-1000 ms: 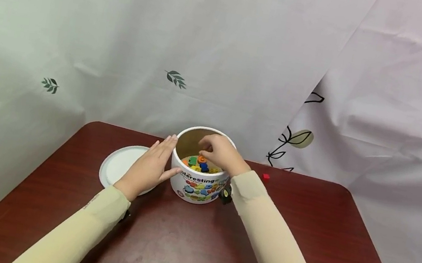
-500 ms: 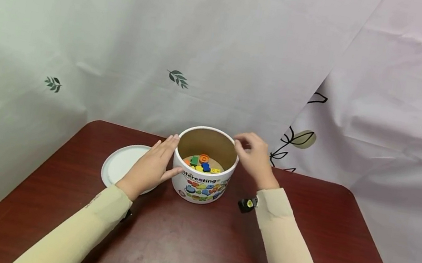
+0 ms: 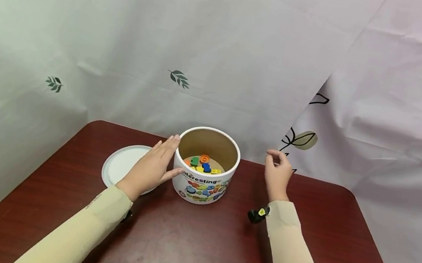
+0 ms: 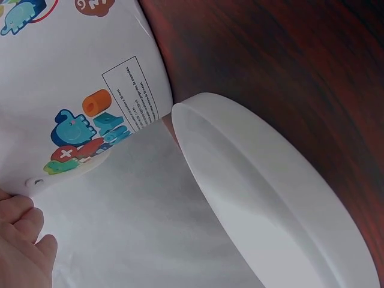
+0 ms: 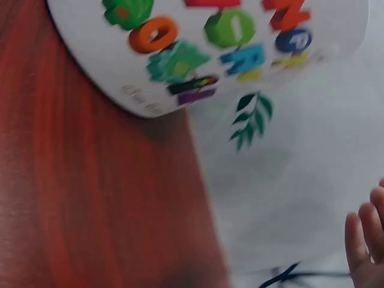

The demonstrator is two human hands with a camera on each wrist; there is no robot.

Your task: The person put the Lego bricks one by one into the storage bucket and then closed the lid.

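A round white bucket [image 3: 201, 192] with colourful printed shapes stands on the table. Inside lie toy building blocks [image 3: 201, 169] in green, blue and yellow, along with an orange round piece [image 3: 204, 159]. My left hand [image 3: 150, 165] rests against the bucket's left side, its fingers straight and the thumb at the front. To the bucket's right, my right hand [image 3: 278, 176] hovers apart from it, fingers loosely bent, with nothing visible between them. In the right wrist view only the fingertips [image 5: 367, 231] show, at the right edge.
A white lid [image 3: 119, 165] lies left of the bucket, partly behind the left hand; the left wrist view shows its raised rim. The dark red wooden table [image 3: 185, 242] ends at a pale curtain [image 3: 219, 82] printed with leaves.
My right hand has come out of the bucket, passed over its right rim and moved right. It now covers where a small red block showed earlier. The left hand stays put.
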